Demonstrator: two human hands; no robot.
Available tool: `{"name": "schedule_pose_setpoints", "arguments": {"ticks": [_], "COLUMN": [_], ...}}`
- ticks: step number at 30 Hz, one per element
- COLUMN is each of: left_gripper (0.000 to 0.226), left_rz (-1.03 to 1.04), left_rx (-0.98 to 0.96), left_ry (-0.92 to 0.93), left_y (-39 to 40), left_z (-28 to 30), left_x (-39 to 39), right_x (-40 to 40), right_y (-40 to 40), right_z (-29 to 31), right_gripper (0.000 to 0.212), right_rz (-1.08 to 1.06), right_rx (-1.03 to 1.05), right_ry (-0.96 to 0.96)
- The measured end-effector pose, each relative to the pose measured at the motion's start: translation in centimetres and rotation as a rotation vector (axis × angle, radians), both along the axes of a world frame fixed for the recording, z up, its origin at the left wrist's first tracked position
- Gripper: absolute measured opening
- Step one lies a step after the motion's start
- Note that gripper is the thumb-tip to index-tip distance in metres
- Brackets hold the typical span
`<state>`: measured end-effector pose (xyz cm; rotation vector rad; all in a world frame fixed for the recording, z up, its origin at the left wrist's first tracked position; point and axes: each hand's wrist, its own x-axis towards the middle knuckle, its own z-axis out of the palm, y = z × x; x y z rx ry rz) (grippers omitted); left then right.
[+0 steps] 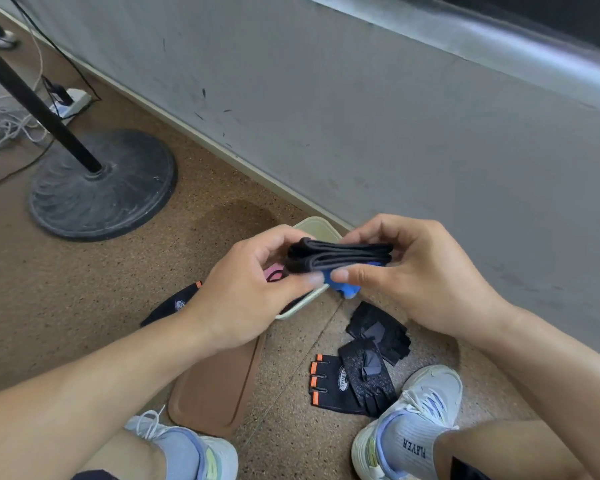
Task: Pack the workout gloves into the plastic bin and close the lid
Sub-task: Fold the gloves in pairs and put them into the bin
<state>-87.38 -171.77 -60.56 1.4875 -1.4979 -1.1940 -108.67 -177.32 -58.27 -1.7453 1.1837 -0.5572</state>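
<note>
Both hands hold a folded black and blue workout glove above the floor. My left hand pinches its left end and my right hand pinches its right end. Right under the glove sits the pale plastic bin, mostly hidden by my hands, with something pink inside. A brown lid lies flat on the floor near my left foot. Loose gloves lie around: an orange-trimmed black one, two plain black ones, and another orange-trimmed one left of the bin.
A grey wall runs close behind the bin. A round black stand base with a slanting pole sits at the left, with a power strip and cables beyond it. My two shoes flank the lid and gloves.
</note>
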Motion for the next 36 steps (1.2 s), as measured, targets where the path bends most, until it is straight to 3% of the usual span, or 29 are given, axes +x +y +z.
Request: {"name": "schedule_pose_setpoints", "arguments": {"ticks": [3, 8, 14, 16, 19, 22, 27, 29, 32, 36], "left_gripper": [0.026, 0.014, 0.022, 0.034, 0.044, 0.050, 0.039, 0.040, 0.052, 0.058], "left_rz": [0.029, 0.011, -0.038, -0.038, -0.114, -0.141, -0.171, -0.175, -0.120, -0.031], "left_rx": [-0.059, -0.113, -0.055, 0.012, 0.197, 0.224, 0.282, 0.290, 0.276, 0.302], "left_ry": [-0.121, -0.079, -0.113, -0.074, 0.052, -0.012, -0.049, -0.133, -0.411, -0.522], "left_y": [0.4, 0.3, 0.2, -0.1, -0.4, -0.6, -0.7, -0.9, -1.8, -3.1], "left_z": [0.7, 0.8, 0.0, -0.4, -0.8, -1.7, -1.6, -1.3, -0.5, 0.4], "left_x": [-0.5, -0.4, 0.0, 0.2, 0.6, 1.0, 1.3, 1.6, 2.9, 5.7], "right_x": [0.2, 0.4, 0.3, 0.3, 0.2, 0.1, 0.0, 0.2, 0.9, 2.5], "right_y": [0.5, 1.0, 0.8, 0.8, 0.5, -0.2, -0.4, -0.6, -1.1, -3.4], "right_z": [0.7, 1.1, 0.8, 0.6, 0.3, -0.2, -0.8, -1.6, -3.4, -6.3], "right_gripper": [0.022, 0.020, 0.029, 0.027, 0.019, 0.025, 0.026, 0.018, 0.016, 0.015], "right_rz": [-0.025, -0.021, 0.088, 0.090, 0.029, 0.013, 0.132, 0.112, 0.012, -0.149], "right_rx": [-0.086, -0.113, -0.179, -0.182, -0.111, 0.026, 0.277, 0.250, 0.169, 0.200], "right_ry": [0.034, 0.078, 0.218, 0.232, 0.175, 0.110, 0.039, 0.068, 0.189, 0.238]}}
